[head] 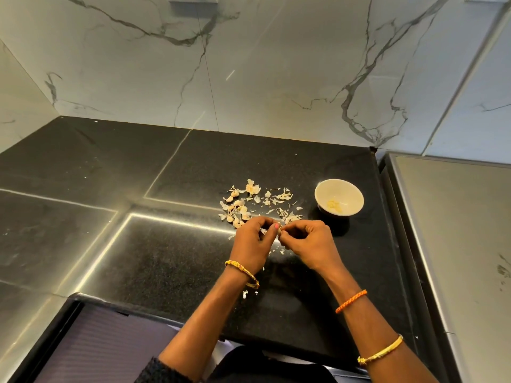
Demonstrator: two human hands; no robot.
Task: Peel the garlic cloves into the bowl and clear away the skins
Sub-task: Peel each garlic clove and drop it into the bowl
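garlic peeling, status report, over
Left hand and right hand both pinching one clove. Bowl holds some peeled garlic. Skins and unpeeled cloves still on counter. Nothing blocking.

Black countertop (166, 258): bare at frame left and lower centre. Obstacles: scatter of garlic skins and cloves (249, 203) at centre; white bowl (339, 197) to its right, apart from it; both hands, fingertips together, just below the scatter. Steel surface (456, 230) borders right edge.
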